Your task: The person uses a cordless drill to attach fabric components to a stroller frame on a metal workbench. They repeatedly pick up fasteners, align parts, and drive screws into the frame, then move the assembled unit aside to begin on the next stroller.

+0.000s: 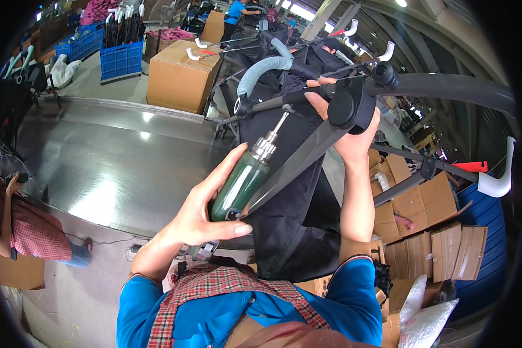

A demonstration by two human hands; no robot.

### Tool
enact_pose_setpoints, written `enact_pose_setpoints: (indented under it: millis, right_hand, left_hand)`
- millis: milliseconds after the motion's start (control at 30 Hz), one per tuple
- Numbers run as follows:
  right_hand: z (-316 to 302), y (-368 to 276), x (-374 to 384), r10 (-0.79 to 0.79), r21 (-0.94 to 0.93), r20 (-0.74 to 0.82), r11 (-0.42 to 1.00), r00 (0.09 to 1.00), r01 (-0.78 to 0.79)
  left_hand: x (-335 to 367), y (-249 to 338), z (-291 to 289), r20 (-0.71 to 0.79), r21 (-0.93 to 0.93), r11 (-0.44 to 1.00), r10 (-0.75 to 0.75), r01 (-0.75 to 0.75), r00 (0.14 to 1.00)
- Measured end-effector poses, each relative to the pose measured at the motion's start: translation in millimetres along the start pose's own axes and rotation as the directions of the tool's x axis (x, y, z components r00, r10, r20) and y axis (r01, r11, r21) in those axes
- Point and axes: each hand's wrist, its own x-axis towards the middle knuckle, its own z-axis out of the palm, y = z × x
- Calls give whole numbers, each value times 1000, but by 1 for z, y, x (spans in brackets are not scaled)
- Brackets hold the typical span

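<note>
My left hand (200, 211) is wrapped round a dark green power screwdriver (238, 185), its metal bit pointing up and away from me. The bit's tip is near a dark tube of a stroller frame (267, 105); I cannot tell whether it touches. Behind the round black folding joint (343, 109) of that frame, my right hand (362, 136) grips it, thumb on the near side and some fingers hidden. A grey padded bumper bar (258, 72) arches beyond the screwdriver. Black fabric (287, 214) hangs from the frame below both hands.
A shiny metal worktable (122, 151) spans the left, with a large carton (180, 75) behind it. Blue crates (120, 61) stand at the far left. Opened cartons (414, 197) and a white handle (499, 174) lie right. A co-worker (35, 226) is at the left edge.
</note>
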Motion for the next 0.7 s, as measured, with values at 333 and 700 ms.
enact_pose_setpoints:
  millis: [333, 700]
  right_hand:
    - [-10, 14, -2, -49, 158, 143, 987, 988, 26]
    - [-5, 18, -6, -38, 172, 117, 985, 992, 17]
  left_hand:
    - [22, 12, 6, 87, 47, 996, 71, -75, 994]
    - [24, 31, 32, 85, -280, 951, -113, 132, 990]
